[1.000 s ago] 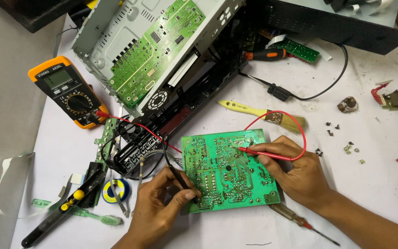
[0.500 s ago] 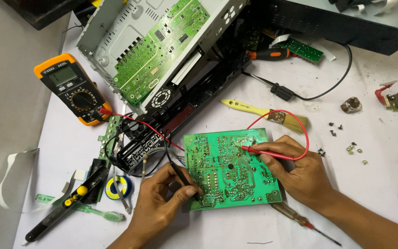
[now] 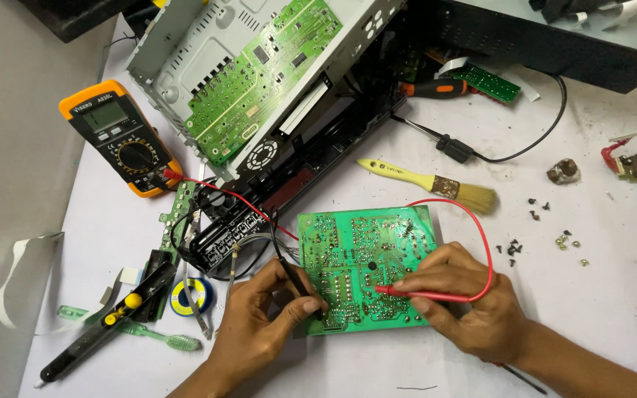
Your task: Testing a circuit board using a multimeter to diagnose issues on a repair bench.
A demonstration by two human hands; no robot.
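Observation:
A green circuit board (image 3: 366,254) lies solder side up on the white table, just below an opened metal chassis (image 3: 259,81). My left hand (image 3: 259,324) grips a black test probe (image 3: 300,284) and presses its tip on the board's lower left part. My right hand (image 3: 466,306) holds a red test probe (image 3: 407,292) flat against the board's lower middle. The red lead (image 3: 481,228) loops over the board's right edge. Both leads run to an orange multimeter (image 3: 123,136) at the far left.
A yellow-handled brush (image 3: 429,183) lies above the board. Small screws (image 3: 536,221) are scattered at the right. A soldering iron (image 3: 105,328), a green toothbrush (image 3: 152,337) and a solder reel (image 3: 189,295) lie at the lower left. An orange-handled screwdriver (image 3: 433,88) rests by the chassis.
My right hand has slid the red probe down the board, from its upper middle to its lower middle. My left hand holds the black probe near the same spot.

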